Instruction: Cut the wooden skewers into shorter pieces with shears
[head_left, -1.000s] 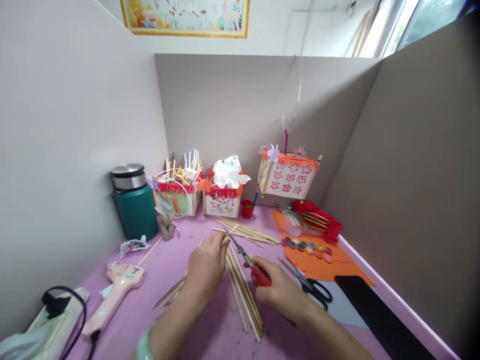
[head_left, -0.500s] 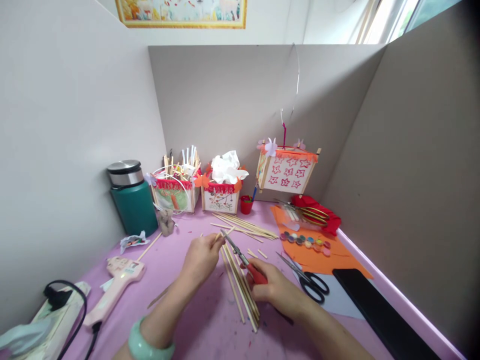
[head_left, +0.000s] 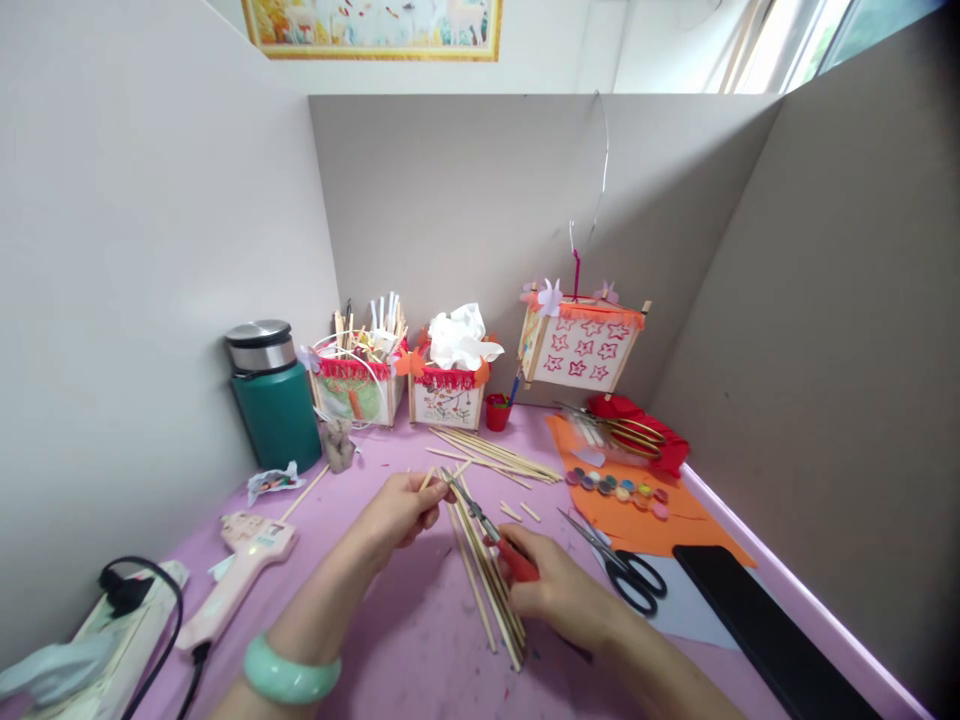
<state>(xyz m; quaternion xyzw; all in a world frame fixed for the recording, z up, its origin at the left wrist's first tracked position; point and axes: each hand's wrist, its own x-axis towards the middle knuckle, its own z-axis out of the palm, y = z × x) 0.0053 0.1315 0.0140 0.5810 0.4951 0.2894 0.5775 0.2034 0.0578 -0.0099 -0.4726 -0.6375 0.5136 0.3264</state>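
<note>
My left hand, below a pale green bangle on the wrist, pinches a short wooden stick. My right hand is wrapped round the red handle of a cutting tool, whose metal tip reaches the fingertips of my left hand. Beneath the tool, a bundle of long thin sticks lies on the purple table. More long sticks lie behind my hands, and a few short pieces rest to the right of the tool.
Black-handled scissors, a black slab and orange paper with paint pots are at right. On the left stand a green flask and a pink glue gun. Decorated boxes and a hanging lantern are behind.
The view has shifted slightly. My left hand has turned a little, showing more of its curled fingers, and the tool's tip stays near its fingertips.
</note>
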